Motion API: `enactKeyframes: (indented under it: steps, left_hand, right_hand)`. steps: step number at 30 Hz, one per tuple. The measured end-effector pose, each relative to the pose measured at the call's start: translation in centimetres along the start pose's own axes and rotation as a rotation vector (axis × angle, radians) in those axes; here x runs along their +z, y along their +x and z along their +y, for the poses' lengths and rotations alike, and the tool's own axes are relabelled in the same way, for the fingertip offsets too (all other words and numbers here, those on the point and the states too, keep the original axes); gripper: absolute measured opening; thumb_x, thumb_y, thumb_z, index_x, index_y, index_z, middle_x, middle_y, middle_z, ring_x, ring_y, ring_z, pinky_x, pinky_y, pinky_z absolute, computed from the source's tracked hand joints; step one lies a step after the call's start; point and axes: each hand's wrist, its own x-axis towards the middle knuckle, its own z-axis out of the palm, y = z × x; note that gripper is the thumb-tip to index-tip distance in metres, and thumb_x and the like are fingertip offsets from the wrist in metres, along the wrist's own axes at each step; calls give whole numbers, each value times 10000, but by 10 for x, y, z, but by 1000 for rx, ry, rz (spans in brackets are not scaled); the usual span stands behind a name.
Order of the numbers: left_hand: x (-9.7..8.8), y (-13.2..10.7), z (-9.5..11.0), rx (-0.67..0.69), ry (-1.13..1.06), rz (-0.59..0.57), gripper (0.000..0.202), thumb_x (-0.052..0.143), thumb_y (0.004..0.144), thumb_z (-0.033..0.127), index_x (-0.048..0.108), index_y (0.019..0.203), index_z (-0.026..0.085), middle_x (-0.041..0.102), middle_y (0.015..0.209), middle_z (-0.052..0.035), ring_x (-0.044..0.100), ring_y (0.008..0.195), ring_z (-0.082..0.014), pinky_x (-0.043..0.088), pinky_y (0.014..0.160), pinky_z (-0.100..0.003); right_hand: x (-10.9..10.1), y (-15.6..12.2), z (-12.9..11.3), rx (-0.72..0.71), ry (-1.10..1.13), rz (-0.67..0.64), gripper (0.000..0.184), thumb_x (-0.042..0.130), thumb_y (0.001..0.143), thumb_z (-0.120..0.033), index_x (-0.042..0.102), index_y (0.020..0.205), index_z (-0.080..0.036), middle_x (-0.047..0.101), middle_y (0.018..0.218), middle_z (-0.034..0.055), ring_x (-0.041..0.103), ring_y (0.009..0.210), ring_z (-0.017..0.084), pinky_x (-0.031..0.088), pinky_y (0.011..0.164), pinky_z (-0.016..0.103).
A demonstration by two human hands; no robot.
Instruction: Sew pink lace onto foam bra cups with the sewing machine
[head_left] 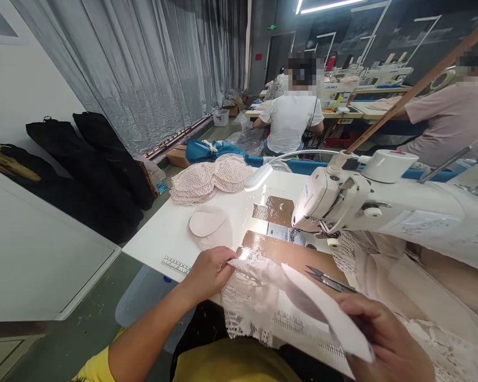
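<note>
My left hand (209, 273) pinches the edge of a pale lace piece (255, 294) that hangs over the front of the white sewing table (163, 239). My right hand (386, 339) grips a white padded cup piece (326, 307) that overlaps the lace. The white sewing machine (366, 204) stands just beyond, its needle area (292, 233) over a shiny brown plate. Thread snips (329, 278) lie on the brown surface between my hands and the machine.
A single cup (207, 223) and a stack of pink lace cups (211, 180) lie at the table's far left. A lamp (258, 176) bends over the table. More lace fabric (422, 286) piles at right. Two people sit at machines beyond. Black bags (91, 159) stand by the curtain.
</note>
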Motion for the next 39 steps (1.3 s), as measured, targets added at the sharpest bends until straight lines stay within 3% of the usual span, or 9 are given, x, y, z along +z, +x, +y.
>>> enactKeyframes:
  steps: [3, 7, 12, 14, 16, 19, 23, 30, 39]
  left_hand:
    - [8, -2, 6, -25, -428, -240, 397, 458, 914, 453, 673, 880, 121, 589, 758, -52, 551, 703, -156, 428, 632, -245]
    - [24, -5, 26, 81, -902, -554, 658, 540, 834, 592, 490, 1341, 174, 585, 1104, -132, 571, 984, -241, 486, 780, -303]
    - [22, -5, 23, 74, -707, -277, 803, 747, 695, 471, 431, 1396, 238, 448, 1365, -140, 516, 1102, -273, 481, 754, -272]
    - [19, -6, 17, 13, -652, -266, 787, 777, 677, 383, 450, 1380, 246, 408, 1417, -124, 485, 1163, -289, 458, 867, -323]
    - [19, -9, 12, -83, -803, -433, 710, 749, 705, 359, 483, 1346, 208, 528, 1301, -131, 537, 1109, -281, 439, 913, -365]
    - [23, -14, 8, -168, -1028, -549, 488, 718, 715, 318, 610, 1155, 137, 654, 1017, -100, 611, 932, -232, 461, 813, -308]
    - [28, -18, 7, -189, -1022, -382, 239, 644, 693, 154, 663, 930, 126, 660, 849, -51, 607, 835, -192, 449, 733, -258]
    - [41, -20, 4, -376, -1150, -162, 182, 518, 628, 70, 641, 745, 134, 589, 619, 18, 528, 550, -95, 398, 535, -189]
    - [50, -20, 19, -434, -1590, -23, 329, 552, 855, 375, 662, 1078, 158, 685, 1029, -90, 619, 997, -229, 475, 862, -316]
  right_hand:
    - [9, 3, -3, 163, 60, -157, 189, 631, 743, -407, 643, 834, -241, 670, 732, 26, 619, 657, 217, 495, 560, 284]
    - [38, -1, -11, 403, 505, -559, 203, 625, 736, -372, 695, 829, -206, 691, 742, 40, 631, 716, 238, 518, 626, 319]
    - [43, -6, -15, 570, 772, -780, 210, 723, 690, -359, 715, 812, -188, 676, 699, 26, 610, 663, 203, 486, 599, 303]
    - [39, -6, -18, 599, 801, -728, 210, 734, 678, -357, 706, 796, -187, 667, 682, 28, 607, 655, 206, 484, 593, 307]
    - [37, -7, -19, 659, 834, -606, 203, 751, 653, -347, 678, 775, -203, 643, 646, 15, 590, 619, 197, 470, 554, 295]
    - [37, -9, -13, 724, 887, -408, 251, 810, 560, -266, 586, 668, -227, 571, 574, -41, 519, 523, 137, 421, 487, 241]
    - [39, -8, 3, 723, 845, -274, 273, 795, 577, -292, 534, 626, -231, 552, 564, -49, 491, 485, 120, 413, 461, 228]
    - [32, -6, 4, 693, 723, -403, 372, 678, 699, -527, 710, 965, -268, 731, 816, 66, 672, 787, 284, 522, 664, 358]
    - [41, -10, -7, 716, 878, -257, 315, 761, 673, -406, 744, 930, -225, 741, 833, 53, 673, 767, 259, 534, 674, 346]
